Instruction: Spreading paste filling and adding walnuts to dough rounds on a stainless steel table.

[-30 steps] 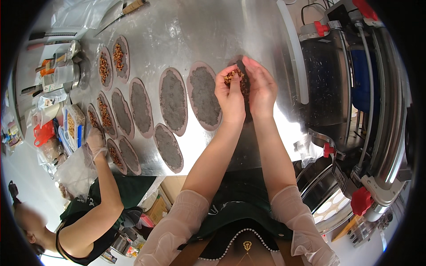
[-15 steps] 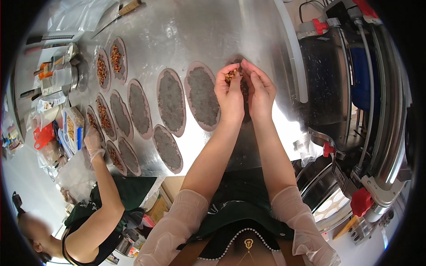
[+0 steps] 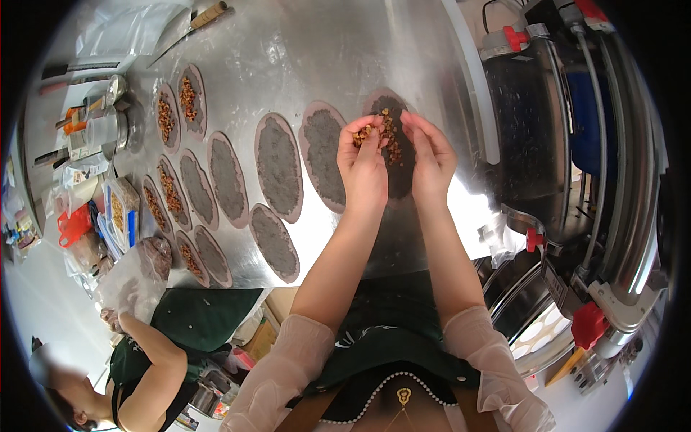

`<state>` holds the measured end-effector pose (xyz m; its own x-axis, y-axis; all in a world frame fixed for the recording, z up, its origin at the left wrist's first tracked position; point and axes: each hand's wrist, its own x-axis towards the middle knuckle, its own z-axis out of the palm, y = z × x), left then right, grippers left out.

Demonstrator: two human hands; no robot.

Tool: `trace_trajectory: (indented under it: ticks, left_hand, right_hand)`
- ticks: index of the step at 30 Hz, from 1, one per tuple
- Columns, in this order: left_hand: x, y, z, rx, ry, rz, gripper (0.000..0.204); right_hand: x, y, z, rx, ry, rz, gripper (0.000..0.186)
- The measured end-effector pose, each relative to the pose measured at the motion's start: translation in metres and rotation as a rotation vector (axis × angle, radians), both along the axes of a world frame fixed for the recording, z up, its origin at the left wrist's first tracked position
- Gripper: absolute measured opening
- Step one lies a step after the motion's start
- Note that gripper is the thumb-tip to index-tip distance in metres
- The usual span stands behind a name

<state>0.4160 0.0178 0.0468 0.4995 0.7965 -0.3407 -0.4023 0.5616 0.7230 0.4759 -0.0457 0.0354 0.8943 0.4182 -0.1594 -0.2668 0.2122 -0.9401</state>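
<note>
My left hand is curled round a clump of chopped nut and dried-fruit mix, above the left side of the farthest-right oval dough sheet. Dark grey filling covers this sheet, and a line of loose pieces lies down its middle. Over the sheet's right edge is my right hand, its fingers bent and apart, with nothing visible in them. Directly to the left is a pale mauve dough oval with grey filling, partly behind my left hand.
More filled dough ovals cover the steel table leftward, several topped with nut mix. A co-worker's hand is by a clear plastic bag. A knife lies far left; a machine with red knobs stands right.
My hands have moved apart and slightly nearer, uncovering pieces on the dough. The co-worker's hand has left the far-left ovals for the plastic bag.
</note>
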Motion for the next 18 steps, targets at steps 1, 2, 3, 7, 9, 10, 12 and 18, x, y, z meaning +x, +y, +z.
trace_trajectory:
  ticks: [1, 2, 3, 7, 9, 10, 12, 18]
  left_hand:
    - [-0.005, -0.002, 0.001, -0.014, -0.015, -0.005, 0.015]
    - [-0.01, -0.005, 0.002, -0.038, -0.011, -0.014, 0.016]
    - [-0.014, -0.008, 0.004, -0.059, -0.009, -0.024, 0.016]
    - [-0.034, -0.016, 0.007, -0.151, -0.009, -0.064, 0.016]
    - [-0.043, -0.015, 0.007, -0.167, -0.024, -0.09, 0.017]
    - [-0.047, -0.015, 0.007, -0.176, -0.032, -0.101, 0.017]
    - [-0.055, -0.017, 0.009, -0.21, -0.028, -0.112, 0.017]
    - [-0.071, -0.019, 0.013, -0.192, -0.053, -0.142, 0.017]
  right_hand:
    - [-0.004, -0.004, 0.0, -0.057, -0.052, -0.006, 0.022]
    - [-0.008, -0.007, 0.0, -0.114, -0.104, -0.012, 0.022]
    - [-0.012, -0.01, 0.001, -0.169, -0.158, -0.019, 0.021]
    - [-0.022, -0.019, 0.0, -0.426, -0.429, -0.005, 0.018]
    - [-0.022, -0.017, 0.001, -0.543, -0.47, 0.024, 0.017]
    - [-0.023, -0.017, 0.002, -0.59, -0.495, 0.032, 0.016]
    - [-0.022, -0.013, 0.003, -0.679, -0.549, 0.044, 0.013]
    - [-0.015, -0.006, -0.011, -0.753, -0.704, 0.029, 0.005]
